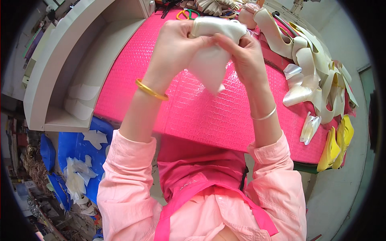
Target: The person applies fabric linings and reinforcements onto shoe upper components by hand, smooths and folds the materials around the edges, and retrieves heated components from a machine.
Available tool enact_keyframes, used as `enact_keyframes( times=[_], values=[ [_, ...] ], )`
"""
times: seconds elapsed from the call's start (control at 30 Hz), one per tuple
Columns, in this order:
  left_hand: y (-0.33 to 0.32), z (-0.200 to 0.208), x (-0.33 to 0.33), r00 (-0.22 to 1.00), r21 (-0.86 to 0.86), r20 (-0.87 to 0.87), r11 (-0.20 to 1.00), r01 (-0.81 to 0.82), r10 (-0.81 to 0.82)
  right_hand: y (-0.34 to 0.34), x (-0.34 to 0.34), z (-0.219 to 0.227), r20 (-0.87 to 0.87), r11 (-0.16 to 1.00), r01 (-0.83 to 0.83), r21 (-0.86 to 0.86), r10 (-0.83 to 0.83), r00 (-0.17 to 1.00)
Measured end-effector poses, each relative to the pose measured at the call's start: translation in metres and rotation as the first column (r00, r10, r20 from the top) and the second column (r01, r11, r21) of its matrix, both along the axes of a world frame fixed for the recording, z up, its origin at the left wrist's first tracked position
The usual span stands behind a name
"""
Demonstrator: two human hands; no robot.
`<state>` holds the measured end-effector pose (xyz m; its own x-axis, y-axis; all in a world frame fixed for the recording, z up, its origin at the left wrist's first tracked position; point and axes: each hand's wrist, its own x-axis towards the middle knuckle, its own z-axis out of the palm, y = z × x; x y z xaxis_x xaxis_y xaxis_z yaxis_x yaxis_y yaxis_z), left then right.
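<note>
Above the far part of the pink table, both hands grip one soft white piece of leather-like material, possibly a shoe upper. Its glossy upper part (220,27) is folded over between the hands, and a pointed matte part hangs below, blurred by motion. My left hand (173,50) is closed on its left side, the fingertips partly hidden behind it. On the right side, my right hand (246,56) pinches it with the thumb in front. The two thumbs nearly meet at the middle of the piece.
A pink textured cover (193,112) spreads over the table. Cream curved pieces (307,72) lie heaped on the right, with yellow pieces (330,150) at the right edge. A grey open-fronted cabinet (80,76) stands left, above a blue bin (70,134) with white scraps. Scissors (188,15) lie at the back.
</note>
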<state>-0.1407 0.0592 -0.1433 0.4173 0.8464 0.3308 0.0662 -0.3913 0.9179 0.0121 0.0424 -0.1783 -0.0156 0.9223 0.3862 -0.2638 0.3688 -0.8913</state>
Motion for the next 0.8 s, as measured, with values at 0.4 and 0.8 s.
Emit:
enact_keyframes(
  times=[0.4, 0.8],
  values=[
    [-0.009, -0.029, 0.009, 0.836, -0.248, 0.504, 0.891, 0.380, -0.216, 0.013, 0.012, 0.016, 0.062, 0.958, 0.260, 0.122, -0.269, 0.961],
    [-0.026, -0.072, 0.026, 0.880, -0.199, 0.408, 0.918, 0.344, -0.242, 0.024, 0.023, 0.001, 0.229, 0.825, 0.481, 0.296, -0.550, 0.803]
  ],
)
